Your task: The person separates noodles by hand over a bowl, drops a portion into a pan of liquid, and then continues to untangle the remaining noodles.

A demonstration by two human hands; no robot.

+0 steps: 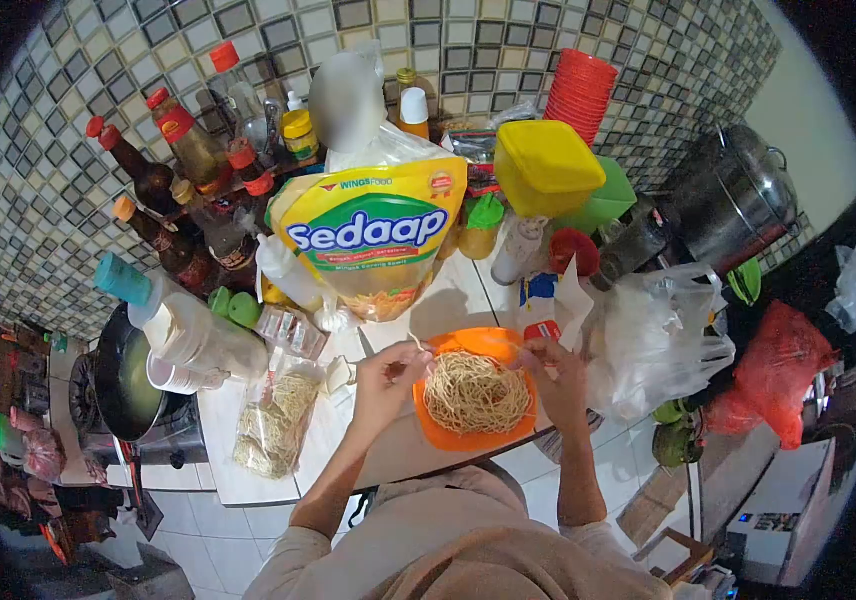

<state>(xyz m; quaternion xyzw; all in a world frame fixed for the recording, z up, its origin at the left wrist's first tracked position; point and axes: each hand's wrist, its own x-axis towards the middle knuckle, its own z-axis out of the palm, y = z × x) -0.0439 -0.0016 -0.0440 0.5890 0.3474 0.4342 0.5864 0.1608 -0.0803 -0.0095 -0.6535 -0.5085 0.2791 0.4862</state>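
Note:
An orange bowl [488, 343] sits near the counter's front edge, filled with a tangle of dry noodles [478, 393]. At its left rim, my left hand [391, 376] is closed, with a thin pale noodle strand standing up from the fingertips. My right hand [556, 372] is at the right rim with its fingers curled together; what they pinch is too small to make out. Left of the bowl lies a clear bag of dry noodles [276, 425]. Behind it stands a large yellow Sedaap oil pouch [373, 240].
Sauce bottles [188, 140] crowd the back left. A wok [131, 385] rests on the stove at left. Plastic containers [203, 340] stand beside it. At right are a white plastic bag [653, 335], a yellow tub [548, 170], stacked red cups [581, 95] and a large pot [733, 195].

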